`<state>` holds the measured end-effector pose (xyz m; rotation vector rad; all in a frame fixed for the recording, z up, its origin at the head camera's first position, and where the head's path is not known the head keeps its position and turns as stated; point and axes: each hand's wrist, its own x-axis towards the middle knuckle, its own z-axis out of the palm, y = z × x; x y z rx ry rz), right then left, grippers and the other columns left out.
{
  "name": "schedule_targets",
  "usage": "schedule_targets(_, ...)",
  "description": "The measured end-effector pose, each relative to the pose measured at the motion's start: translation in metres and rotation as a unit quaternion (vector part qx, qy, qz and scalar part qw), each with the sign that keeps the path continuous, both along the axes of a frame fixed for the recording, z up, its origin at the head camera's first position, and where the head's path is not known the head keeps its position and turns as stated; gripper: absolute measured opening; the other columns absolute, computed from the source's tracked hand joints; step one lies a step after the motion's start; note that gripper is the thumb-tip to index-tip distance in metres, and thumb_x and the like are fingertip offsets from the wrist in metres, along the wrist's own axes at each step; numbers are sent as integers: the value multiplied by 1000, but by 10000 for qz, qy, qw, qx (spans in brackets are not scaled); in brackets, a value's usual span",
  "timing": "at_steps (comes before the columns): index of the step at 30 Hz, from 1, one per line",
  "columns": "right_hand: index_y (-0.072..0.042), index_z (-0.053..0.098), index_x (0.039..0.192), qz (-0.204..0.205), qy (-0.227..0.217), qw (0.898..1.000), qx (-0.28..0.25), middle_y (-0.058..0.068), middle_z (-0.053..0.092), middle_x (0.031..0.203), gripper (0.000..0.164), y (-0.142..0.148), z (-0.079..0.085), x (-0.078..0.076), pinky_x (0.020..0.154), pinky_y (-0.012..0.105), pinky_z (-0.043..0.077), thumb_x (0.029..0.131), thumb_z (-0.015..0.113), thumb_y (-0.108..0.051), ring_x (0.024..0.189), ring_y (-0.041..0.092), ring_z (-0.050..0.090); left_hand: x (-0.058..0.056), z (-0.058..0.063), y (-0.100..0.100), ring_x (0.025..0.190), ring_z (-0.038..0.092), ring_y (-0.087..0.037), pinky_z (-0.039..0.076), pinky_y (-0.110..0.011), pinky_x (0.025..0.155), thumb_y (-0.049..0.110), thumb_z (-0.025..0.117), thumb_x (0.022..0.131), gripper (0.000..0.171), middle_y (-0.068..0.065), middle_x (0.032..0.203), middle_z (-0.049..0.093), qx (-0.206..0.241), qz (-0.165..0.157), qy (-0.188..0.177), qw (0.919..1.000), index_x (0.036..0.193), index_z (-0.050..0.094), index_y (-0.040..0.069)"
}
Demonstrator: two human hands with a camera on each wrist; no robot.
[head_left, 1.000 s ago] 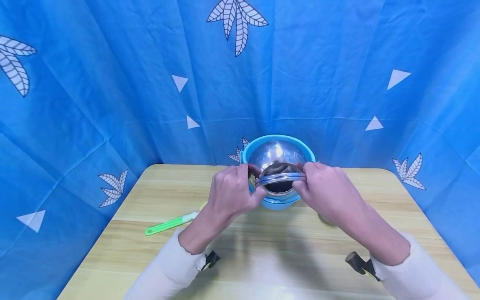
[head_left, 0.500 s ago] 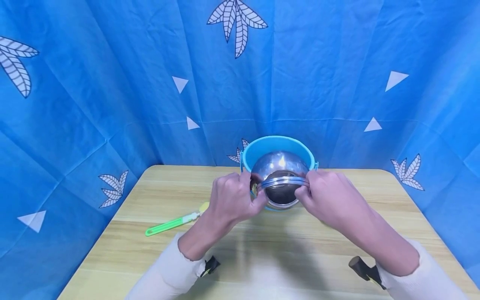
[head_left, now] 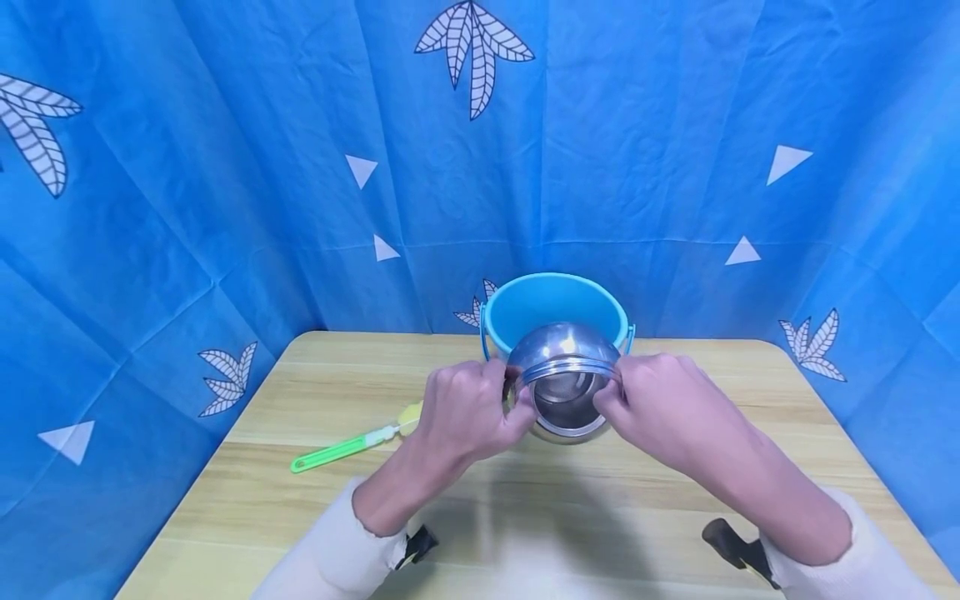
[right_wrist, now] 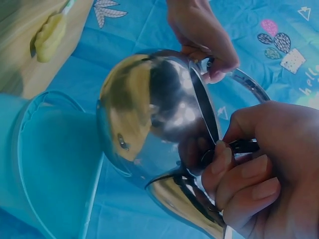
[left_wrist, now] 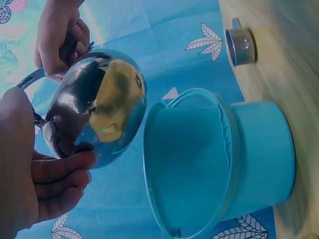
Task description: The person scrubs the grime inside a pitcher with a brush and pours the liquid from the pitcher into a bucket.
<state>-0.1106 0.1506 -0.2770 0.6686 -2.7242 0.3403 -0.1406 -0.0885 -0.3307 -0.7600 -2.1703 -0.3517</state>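
A shiny stainless steel kettle (head_left: pixel 562 337) hangs above the table in front of the light blue bucket (head_left: pixel 543 304), its round mouth turned toward me. My left hand (head_left: pixel 471 412) grips one end of its arched handle (head_left: pixel 567 364). At the handle's other end my right hand (head_left: pixel 671 408) holds on, fingers curled and thumb pressed in. The right wrist view shows the kettle's spout (right_wrist: pixel 187 199) beside the right hand. No lid covers the mouth. In the left wrist view the kettle body (left_wrist: pixel 99 99) is apart from the bucket's rim (left_wrist: pixel 149 184).
A brush (head_left: pixel 330 454) with a green handle and yellow sponge head lies on the wooden table (head_left: pixel 360 367), left of the bucket. A small metal cup with tiny holes (left_wrist: pixel 242 46) stands on the table in the left wrist view. Blue patterned cloth (head_left: pixel 600 150) hangs behind.
Both hands have brought the kettle out of the bucket, toward me and lower in view. It has tilted, so more of its mouth faces me. The bucket and brush stay put.
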Motion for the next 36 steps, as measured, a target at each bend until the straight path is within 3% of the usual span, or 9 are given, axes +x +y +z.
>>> schedule_targets(4, -19, 43, 60, 39, -139, 9999, -1, -6, 37, 53, 33, 1, -1, 0, 45, 21, 28, 88, 59, -12, 48, 7, 34, 3, -2, 0, 44, 27, -4, 14, -15, 44, 36, 47, 86, 33, 8, 50, 35, -27, -33, -270, 9996, 58, 44, 18)
schedule_targets(9, -19, 45, 60, 57, -477, 9988, 2, -7, 40, 53, 34, 2, -3, -1, 45, 22, 29, 89, 61, -15, 49, 7, 35, 7, -6, 1, 44, 25, -3, 14, -15, 43, 32, 50, 84, 33, 9, 50, 32, -63, -69, -521, 9986, 56, 39, 20)
schedule_targets(16, -20, 50, 60, 87, -903, 9959, 46, -6, 43, 55, 32, 1, -8, -1, 45, 23, 31, 90, 63, -19, 50, 7, 36, 10, -14, -1, 43, 22, -2, 11, -15, 43, 30, 51, 82, 35, 11, 47, 28, -175, -106, -413, 9989, 52, 37, 20)
schedule_targets(23, -19, 52, 63, 14, -1286, 9917, 26, -5, 45, 56, 31, -1, -12, -1, 46, 23, 32, 92, 62, -22, 51, 8, 39, 13, -20, -2, 43, 19, -2, 10, -15, 43, 27, 53, 84, 36, 11, 47, 26, -262, -170, -547, 9980, 53, 36, 20)
schedule_targets(36, -19, 53, 64, 32, -1785, 9839, 34, -5, 46, 57, 31, -2, -30, -9, 46, 24, 32, 94, 59, -23, 51, 8, 40, 9, -40, 0, 45, 15, -4, 5, -17, 44, 25, 54, 88, 41, 11, 51, 19, -914, 149, -387, 9949, 53, 33, 20)
